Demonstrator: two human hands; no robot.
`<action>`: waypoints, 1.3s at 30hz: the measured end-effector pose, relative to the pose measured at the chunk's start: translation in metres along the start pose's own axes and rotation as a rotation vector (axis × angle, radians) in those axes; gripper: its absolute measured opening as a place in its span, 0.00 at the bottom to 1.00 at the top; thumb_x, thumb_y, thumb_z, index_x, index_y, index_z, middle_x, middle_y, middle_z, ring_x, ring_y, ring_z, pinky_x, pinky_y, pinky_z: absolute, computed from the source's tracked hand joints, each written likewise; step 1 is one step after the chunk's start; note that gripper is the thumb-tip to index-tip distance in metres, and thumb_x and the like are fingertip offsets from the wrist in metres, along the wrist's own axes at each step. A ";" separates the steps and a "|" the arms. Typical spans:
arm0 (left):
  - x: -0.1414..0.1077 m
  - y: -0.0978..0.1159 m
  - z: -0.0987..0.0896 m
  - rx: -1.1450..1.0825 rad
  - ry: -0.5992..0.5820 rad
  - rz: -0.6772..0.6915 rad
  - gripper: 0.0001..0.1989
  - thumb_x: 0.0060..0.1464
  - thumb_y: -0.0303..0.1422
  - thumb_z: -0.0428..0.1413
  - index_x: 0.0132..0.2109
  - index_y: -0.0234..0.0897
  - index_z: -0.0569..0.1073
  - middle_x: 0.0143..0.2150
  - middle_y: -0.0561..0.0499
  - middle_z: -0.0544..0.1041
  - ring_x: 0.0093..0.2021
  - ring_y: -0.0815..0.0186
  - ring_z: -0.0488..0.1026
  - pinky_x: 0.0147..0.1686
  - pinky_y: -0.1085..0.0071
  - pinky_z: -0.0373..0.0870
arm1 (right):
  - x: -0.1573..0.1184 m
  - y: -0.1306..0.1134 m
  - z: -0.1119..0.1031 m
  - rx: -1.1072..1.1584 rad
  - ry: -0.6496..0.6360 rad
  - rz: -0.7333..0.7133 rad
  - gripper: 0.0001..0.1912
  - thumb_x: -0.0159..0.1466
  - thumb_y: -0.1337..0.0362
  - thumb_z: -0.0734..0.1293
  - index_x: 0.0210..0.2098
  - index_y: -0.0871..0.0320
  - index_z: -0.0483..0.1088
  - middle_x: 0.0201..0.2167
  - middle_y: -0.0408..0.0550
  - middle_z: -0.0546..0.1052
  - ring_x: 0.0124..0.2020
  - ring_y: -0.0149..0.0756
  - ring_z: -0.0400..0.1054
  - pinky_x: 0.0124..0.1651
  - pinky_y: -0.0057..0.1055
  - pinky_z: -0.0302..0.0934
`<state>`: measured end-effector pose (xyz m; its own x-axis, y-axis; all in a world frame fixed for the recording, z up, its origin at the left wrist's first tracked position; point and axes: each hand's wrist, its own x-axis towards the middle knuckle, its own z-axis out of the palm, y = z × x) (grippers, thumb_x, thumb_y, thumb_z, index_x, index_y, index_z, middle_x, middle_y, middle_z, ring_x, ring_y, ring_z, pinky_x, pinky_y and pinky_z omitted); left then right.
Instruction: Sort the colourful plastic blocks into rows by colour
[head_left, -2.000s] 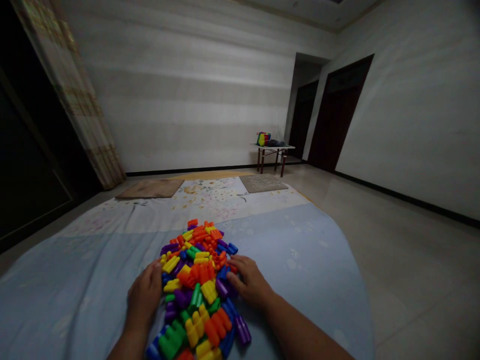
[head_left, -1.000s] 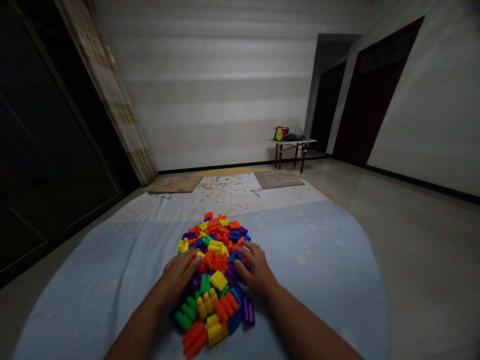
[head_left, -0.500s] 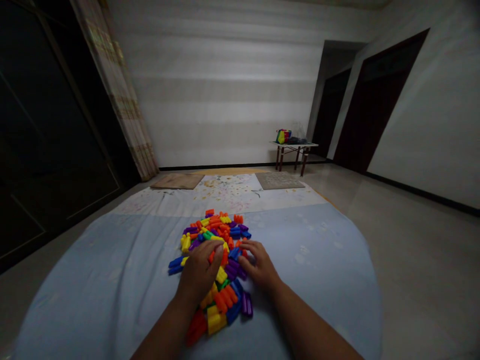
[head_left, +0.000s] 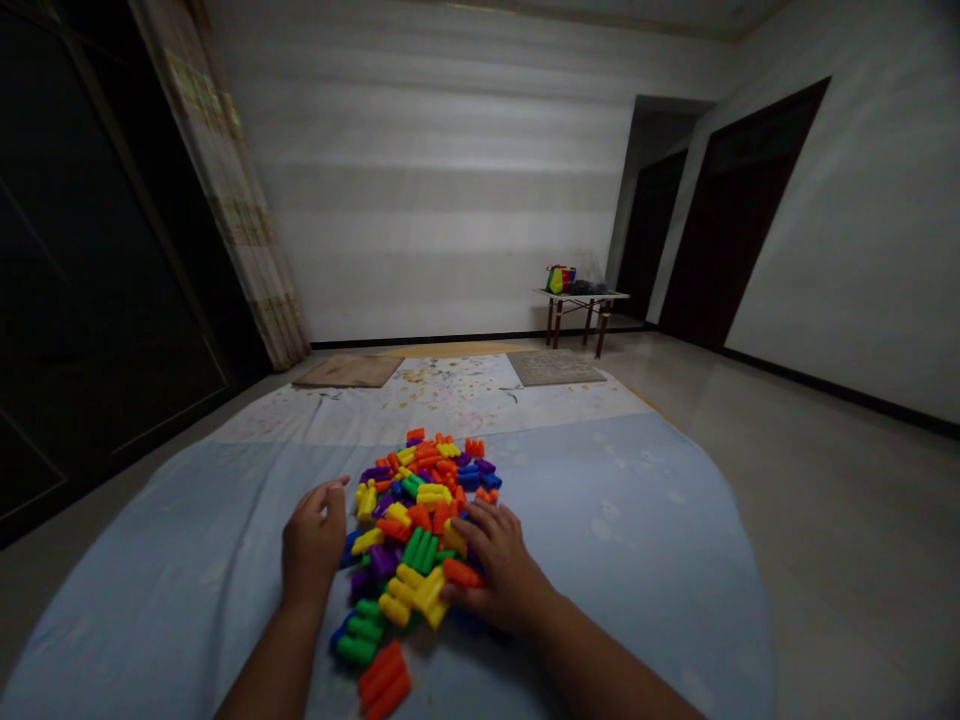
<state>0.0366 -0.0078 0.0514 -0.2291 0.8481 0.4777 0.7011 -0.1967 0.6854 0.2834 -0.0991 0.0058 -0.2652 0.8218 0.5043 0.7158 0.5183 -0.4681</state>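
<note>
A long heap of plastic blocks in orange, yellow, green, blue and purple (head_left: 420, 547) lies on the blue cloth (head_left: 600, 560). My left hand (head_left: 315, 535) is just left of the heap, its fingers curled and pressed together; whatever they hold, if anything, is hidden. My right hand (head_left: 495, 570) rests on the heap's right side with fingers spread, touching blocks near an orange one (head_left: 462, 573). At the near end lie a green block (head_left: 360, 635) and an orange block (head_left: 385, 682).
Two flat mats, one brown (head_left: 352, 371) and one grey (head_left: 555, 368), lie on the table's far end. Beyond stands a small table (head_left: 616, 296) with a colourful bag (head_left: 560, 280). A curtain (head_left: 240, 200) hangs at the left.
My left hand has moved left, off the heap. My right hand has shifted slightly left and nearer, onto the blocks. Blocks at the near end lie differently, with green ones now showing.
</note>
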 end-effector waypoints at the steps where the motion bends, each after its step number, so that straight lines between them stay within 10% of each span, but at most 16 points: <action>1: 0.003 -0.009 0.000 -0.011 0.031 -0.054 0.22 0.54 0.42 0.41 0.42 0.34 0.73 0.43 0.43 0.76 0.46 0.59 0.71 0.47 0.65 0.65 | 0.000 0.004 0.001 0.008 0.048 0.007 0.37 0.50 0.47 0.69 0.56 0.54 0.61 0.56 0.57 0.64 0.59 0.49 0.52 0.60 0.52 0.41; 10: -0.001 -0.051 0.013 -0.075 0.042 -0.287 0.21 0.49 0.40 0.42 0.40 0.33 0.74 0.33 0.47 0.76 0.30 0.64 0.71 0.29 0.71 0.66 | 0.005 0.020 -0.009 0.282 0.373 0.203 0.15 0.61 0.62 0.60 0.47 0.54 0.68 0.46 0.51 0.71 0.50 0.39 0.63 0.54 0.39 0.58; 18: -0.005 -0.052 0.011 -0.021 -0.126 -0.307 0.20 0.49 0.41 0.43 0.38 0.37 0.75 0.26 0.51 0.73 0.29 0.63 0.71 0.28 0.72 0.64 | 0.017 0.041 -0.025 0.483 0.511 0.516 0.15 0.59 0.59 0.60 0.42 0.59 0.70 0.42 0.52 0.75 0.42 0.39 0.69 0.44 0.34 0.63; 33: -0.004 -0.055 0.012 0.028 -0.123 -0.259 0.18 0.48 0.40 0.44 0.35 0.39 0.76 0.31 0.50 0.78 0.33 0.62 0.73 0.30 0.73 0.66 | 0.101 0.064 0.000 -0.228 -0.181 0.289 0.21 0.53 0.69 0.64 0.46 0.50 0.70 0.45 0.46 0.75 0.50 0.44 0.60 0.50 0.40 0.51; 39: -0.003 -0.055 0.013 0.028 -0.146 -0.288 0.18 0.48 0.41 0.45 0.35 0.40 0.76 0.34 0.50 0.79 0.36 0.61 0.74 0.33 0.73 0.67 | 0.089 0.085 -0.022 -0.150 -0.035 0.348 0.18 0.55 0.62 0.65 0.46 0.52 0.71 0.43 0.46 0.76 0.47 0.41 0.64 0.49 0.37 0.53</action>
<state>0.0074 0.0068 0.0056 -0.3228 0.9289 0.1816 0.6401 0.0729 0.7648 0.3351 0.0126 0.0265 -0.0091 0.9515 0.3075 0.8528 0.1680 -0.4945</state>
